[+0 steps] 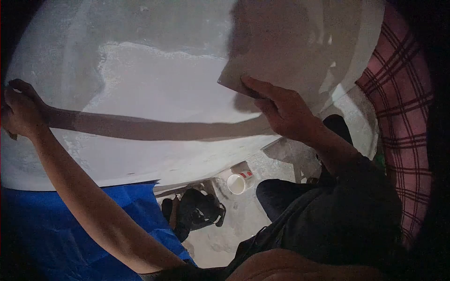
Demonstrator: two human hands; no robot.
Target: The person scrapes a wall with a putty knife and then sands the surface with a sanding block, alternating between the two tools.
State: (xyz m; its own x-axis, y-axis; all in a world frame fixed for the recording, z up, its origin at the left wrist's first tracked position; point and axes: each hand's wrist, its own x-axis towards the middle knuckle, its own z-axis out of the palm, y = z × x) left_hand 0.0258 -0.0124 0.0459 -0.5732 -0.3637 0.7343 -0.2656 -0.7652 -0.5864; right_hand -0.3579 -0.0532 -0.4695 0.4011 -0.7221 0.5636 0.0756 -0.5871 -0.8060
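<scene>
My right hand (288, 110) is closed around a flat, wide putty knife (236, 84), whose blade lies against or very near the pale wall surface (164, 89). A fresh-looking white patch with a ragged upper edge spreads over the greyer coat to the left of the blade. At the far left edge, my left hand (23, 110) has its fingers curled, close to the wall. A small dark edge shows below those fingers, but what they hold is too dark to make out. Shadows of my arm and hand fall across the white patch.
Blue sheeting (117, 206) hangs below the wall at lower left. A white bucket (237, 184) stands on the stained floor (234, 234), near a dark object or figure (199, 208) I cannot identify. Red plaid cloth (405, 117) fills the right side.
</scene>
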